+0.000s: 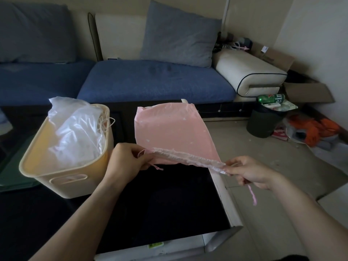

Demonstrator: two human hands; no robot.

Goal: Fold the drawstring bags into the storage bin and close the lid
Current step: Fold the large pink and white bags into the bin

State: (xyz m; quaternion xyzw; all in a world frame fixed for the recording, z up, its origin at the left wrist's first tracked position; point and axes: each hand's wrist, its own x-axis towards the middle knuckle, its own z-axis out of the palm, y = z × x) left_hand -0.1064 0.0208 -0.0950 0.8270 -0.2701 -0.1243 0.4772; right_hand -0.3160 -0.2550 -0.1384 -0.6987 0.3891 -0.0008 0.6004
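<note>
Facing you is a low table (169, 210) with a glossy black top and a pale edge, set before a blue sofa (150, 81) with a grey-blue cushion (178, 34) leaning on its back and a cream armrest (248, 72) at its right end. Off to the right, on the tiled floor, stands a dark waste bin (263, 123) with a green can (271, 98) on top (cardboard boxes and an orange heap sit nearby). On the table's left part sits the cream storage bin (64, 176), lid off, with a white drawstring bag (75, 132) bunched inside and its cord looping over the far rim. Just right of the bin, the pink drawstring bag (169, 132) lies spread flat on the table, its frilled mouth toward you and lifted. Your left hand (126, 159) pinches the left end of that frilled hem, fingers curled round it beside the bin's near corner. Your right hand (252, 172) grips the right end out past the table's edge, with a pink cord (252, 194) dangling below it. Both forearms reach in from the lower edge.
</note>
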